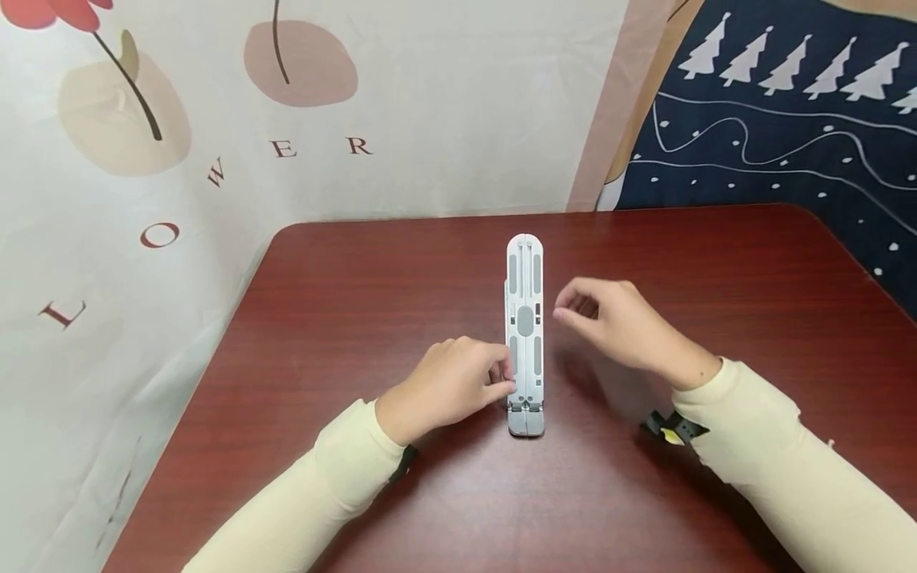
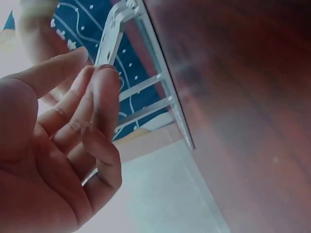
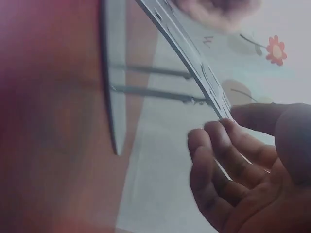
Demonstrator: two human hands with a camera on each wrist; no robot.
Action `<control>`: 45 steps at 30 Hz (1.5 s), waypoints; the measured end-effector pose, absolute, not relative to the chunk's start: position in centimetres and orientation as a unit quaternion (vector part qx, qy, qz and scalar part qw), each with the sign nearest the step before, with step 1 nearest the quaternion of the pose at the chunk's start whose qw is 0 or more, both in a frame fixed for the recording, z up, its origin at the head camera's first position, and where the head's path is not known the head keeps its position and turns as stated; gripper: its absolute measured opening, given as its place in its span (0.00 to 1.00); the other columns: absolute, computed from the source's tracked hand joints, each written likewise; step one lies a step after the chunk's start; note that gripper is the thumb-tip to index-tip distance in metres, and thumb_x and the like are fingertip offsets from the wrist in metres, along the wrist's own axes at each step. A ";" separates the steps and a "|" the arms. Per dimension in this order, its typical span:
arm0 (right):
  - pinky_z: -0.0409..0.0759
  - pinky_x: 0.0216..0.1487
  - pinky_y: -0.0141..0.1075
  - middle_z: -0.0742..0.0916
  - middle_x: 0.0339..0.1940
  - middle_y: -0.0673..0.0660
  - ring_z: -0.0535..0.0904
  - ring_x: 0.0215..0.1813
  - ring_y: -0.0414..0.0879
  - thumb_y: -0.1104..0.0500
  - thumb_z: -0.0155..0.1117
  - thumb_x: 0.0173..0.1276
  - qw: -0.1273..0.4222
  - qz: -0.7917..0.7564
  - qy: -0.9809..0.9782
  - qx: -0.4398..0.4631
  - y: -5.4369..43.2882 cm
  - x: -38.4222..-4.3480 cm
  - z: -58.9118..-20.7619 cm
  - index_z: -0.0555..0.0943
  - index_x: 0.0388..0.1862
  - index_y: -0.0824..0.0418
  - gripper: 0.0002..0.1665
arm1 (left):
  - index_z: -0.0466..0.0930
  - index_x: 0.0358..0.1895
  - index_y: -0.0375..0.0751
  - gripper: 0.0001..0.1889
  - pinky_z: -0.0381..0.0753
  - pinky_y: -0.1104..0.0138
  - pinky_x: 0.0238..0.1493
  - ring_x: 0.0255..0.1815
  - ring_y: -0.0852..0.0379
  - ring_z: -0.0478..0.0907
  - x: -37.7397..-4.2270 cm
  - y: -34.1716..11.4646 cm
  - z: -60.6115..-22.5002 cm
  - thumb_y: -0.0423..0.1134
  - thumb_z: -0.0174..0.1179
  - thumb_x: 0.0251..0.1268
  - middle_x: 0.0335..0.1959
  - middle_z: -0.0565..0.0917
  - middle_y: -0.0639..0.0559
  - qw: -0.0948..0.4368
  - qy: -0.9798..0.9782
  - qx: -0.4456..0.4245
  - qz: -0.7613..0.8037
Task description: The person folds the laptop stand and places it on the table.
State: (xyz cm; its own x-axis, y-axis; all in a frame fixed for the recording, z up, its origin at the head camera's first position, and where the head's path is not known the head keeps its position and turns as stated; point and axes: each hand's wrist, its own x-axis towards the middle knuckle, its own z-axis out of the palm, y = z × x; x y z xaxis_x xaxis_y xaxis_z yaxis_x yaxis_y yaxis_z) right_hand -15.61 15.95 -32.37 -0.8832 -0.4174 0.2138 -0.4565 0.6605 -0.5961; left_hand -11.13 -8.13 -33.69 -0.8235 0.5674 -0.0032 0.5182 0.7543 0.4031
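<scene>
A silver folding laptop stand stands unfolded on the table, narrow, with grey pads along its upper arms and a short lip at the near end. Thin bars join its sloping top to the base in the right wrist view. My left hand is at the stand's lower left edge, thumb and forefinger a little apart and overlapping that edge. To the right of the stand, my right hand hovers with loosely bent fingers, a small gap from its side in the head view.
The stand is on a reddish-brown wooden table. Behind it hang a pale cloth with flowers and letters and a dark blue cloth with white trees. Each forearm wears a cream sleeve; a black strap shows at the right wrist.
</scene>
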 end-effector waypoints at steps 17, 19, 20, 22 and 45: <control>0.72 0.37 0.33 0.87 0.36 0.57 0.78 0.36 0.47 0.58 0.64 0.70 0.106 0.386 -0.895 0.194 13.3 -21.7 -28.6 0.84 0.46 0.59 0.09 | 0.80 0.29 0.58 0.10 0.71 0.70 0.26 0.21 0.72 0.72 -10.1 -7.4 -33.7 0.51 0.73 0.56 0.18 0.77 0.72 0.113 0.921 0.339 0.157; 0.72 0.37 0.33 0.87 0.36 0.57 0.78 0.36 0.47 0.58 0.65 0.70 0.099 0.389 -0.895 0.196 13.0 -22.0 -28.5 0.84 0.46 0.59 0.09 | 0.80 0.29 0.59 0.10 0.70 0.70 0.25 0.21 0.71 0.71 -10.0 -7.3 -33.8 0.51 0.73 0.56 0.18 0.76 0.72 0.118 0.921 0.340 0.146; 0.73 0.36 0.33 0.87 0.35 0.57 0.78 0.36 0.47 0.58 0.65 0.70 0.095 0.388 -0.895 0.197 12.8 -22.1 -28.5 0.85 0.47 0.59 0.09 | 0.80 0.29 0.59 0.10 0.70 0.70 0.25 0.21 0.71 0.71 -9.9 -7.3 -33.9 0.52 0.73 0.55 0.17 0.75 0.73 0.121 0.922 0.340 0.142; 0.73 0.35 0.34 0.87 0.35 0.57 0.78 0.36 0.47 0.57 0.65 0.70 0.086 0.384 -0.897 0.200 12.6 -22.4 -28.5 0.85 0.47 0.59 0.10 | 0.80 0.29 0.59 0.11 0.69 0.70 0.26 0.21 0.72 0.71 -9.9 -7.2 -34.0 0.52 0.74 0.55 0.16 0.75 0.73 0.125 0.922 0.341 0.137; 0.73 0.35 0.31 0.88 0.34 0.57 0.76 0.35 0.47 0.60 0.67 0.68 0.073 0.385 -0.895 0.214 12.4 -22.4 -28.6 0.89 0.43 0.58 0.08 | 0.76 0.24 0.60 0.14 0.69 0.68 0.23 0.20 0.70 0.71 -9.5 -6.8 -34.7 0.54 0.74 0.54 0.14 0.72 0.70 0.128 0.928 0.336 0.099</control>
State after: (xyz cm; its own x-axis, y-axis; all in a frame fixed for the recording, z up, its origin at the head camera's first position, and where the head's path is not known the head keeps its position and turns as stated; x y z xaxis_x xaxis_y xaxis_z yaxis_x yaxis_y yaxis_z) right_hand -22.39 12.37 -28.65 -0.8975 -0.3267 0.2962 -0.4398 0.6120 -0.6573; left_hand -9.49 -6.84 -34.68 -0.7409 0.6493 -0.1713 0.5984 0.7542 0.2705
